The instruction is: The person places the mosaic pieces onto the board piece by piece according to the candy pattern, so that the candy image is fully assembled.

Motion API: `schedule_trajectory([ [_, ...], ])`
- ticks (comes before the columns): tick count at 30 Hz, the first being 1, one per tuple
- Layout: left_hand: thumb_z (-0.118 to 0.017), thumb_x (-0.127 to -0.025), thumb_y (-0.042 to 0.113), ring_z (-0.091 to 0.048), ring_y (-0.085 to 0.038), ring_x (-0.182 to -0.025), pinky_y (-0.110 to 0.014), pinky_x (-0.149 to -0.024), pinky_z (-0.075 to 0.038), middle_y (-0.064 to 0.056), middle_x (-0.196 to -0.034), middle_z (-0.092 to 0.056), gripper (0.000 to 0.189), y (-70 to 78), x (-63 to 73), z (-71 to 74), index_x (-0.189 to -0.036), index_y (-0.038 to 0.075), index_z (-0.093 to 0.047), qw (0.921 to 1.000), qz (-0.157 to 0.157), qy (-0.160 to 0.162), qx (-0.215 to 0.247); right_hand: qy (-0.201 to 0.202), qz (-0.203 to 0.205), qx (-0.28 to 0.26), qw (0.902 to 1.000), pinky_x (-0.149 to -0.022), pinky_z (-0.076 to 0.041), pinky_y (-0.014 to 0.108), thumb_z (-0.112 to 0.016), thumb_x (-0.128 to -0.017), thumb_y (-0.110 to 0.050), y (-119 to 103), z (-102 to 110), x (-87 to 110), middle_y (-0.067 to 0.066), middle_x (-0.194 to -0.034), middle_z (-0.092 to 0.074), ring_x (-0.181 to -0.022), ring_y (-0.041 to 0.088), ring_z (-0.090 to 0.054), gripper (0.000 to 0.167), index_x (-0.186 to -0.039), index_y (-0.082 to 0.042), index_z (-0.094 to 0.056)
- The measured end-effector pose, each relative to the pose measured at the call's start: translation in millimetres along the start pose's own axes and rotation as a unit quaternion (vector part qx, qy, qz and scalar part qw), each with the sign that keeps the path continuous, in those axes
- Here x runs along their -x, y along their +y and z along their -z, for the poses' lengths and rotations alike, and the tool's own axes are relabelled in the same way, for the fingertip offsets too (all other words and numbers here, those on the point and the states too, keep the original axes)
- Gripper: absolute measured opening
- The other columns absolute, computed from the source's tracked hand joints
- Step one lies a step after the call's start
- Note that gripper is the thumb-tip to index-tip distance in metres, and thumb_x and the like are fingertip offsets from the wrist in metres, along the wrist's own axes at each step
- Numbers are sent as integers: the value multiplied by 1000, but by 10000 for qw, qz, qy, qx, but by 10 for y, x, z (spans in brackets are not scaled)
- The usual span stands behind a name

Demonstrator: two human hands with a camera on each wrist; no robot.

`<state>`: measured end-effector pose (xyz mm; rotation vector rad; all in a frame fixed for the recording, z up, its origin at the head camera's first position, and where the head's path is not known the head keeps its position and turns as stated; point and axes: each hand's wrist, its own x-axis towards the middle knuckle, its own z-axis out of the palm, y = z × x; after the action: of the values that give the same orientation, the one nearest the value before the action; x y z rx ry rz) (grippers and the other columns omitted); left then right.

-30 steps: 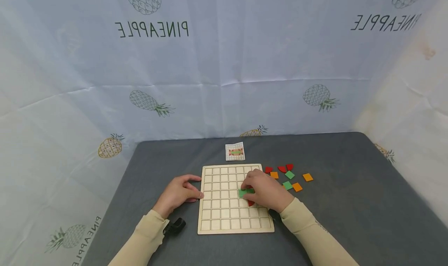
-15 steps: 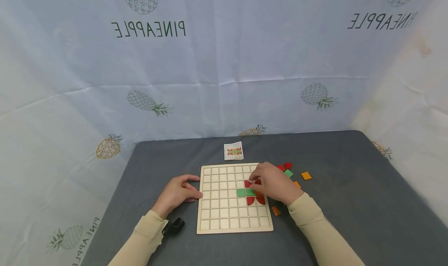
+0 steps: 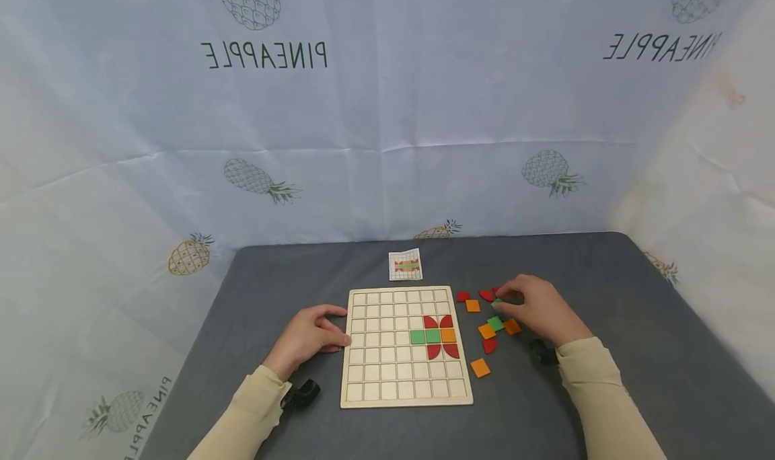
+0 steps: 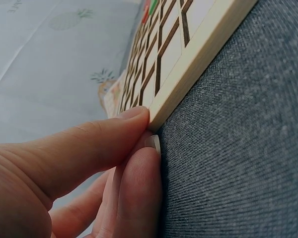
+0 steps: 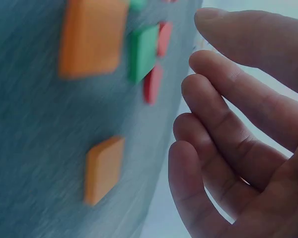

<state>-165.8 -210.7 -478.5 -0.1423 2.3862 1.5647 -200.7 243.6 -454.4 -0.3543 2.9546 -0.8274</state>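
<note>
A pale wooden grid board [image 3: 390, 393] lies on the table. My left hand [image 3: 307, 337] holds its left edge; in the left wrist view, the thumb [image 4: 131, 115] presses at the board's rim with a fingertip just below. On the board's right side, an orange square tile [image 3: 447, 335] and two green square tiles [image 3: 418, 337] form a row, with red curved-edge tiles [image 3: 451, 351] above and below. My right hand [image 3: 539, 307] is over the loose tiles, fingers loosely bent and apart from the thumb, nothing between them. Closest to its fingertips is a green tile [image 3: 497, 304], partly covered.
Loose orange tiles [image 3: 480, 368], red tiles [image 3: 490, 346] and another green tile [image 3: 496, 323] lie scattered right of the board. Behind the board is a small pattern card [image 3: 405, 265]. A pineapple-print curtain [image 3: 375, 191] hangs at the table's back edge.
My right hand has moved off the board to the right, over the loose tiles. The orange tile at the row's right end is now uncovered. My left hand has stayed at the board's edge.
</note>
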Motion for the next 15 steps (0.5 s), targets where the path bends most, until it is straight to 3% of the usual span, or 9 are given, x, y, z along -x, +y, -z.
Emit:
schedule_trajectory([
  [15,-96,-81,13,-78,-20,-82,-37,-79,-68,-7,-89,-80,62,6,-5,-25,-138,12,-71,10000,11,20,-90,-105,-334,281,9990,-83,-64,51,-87,-93,-29,164,-22,-46,10,-104,-75,-93,26,-68,28,-108,-5,-82],
])
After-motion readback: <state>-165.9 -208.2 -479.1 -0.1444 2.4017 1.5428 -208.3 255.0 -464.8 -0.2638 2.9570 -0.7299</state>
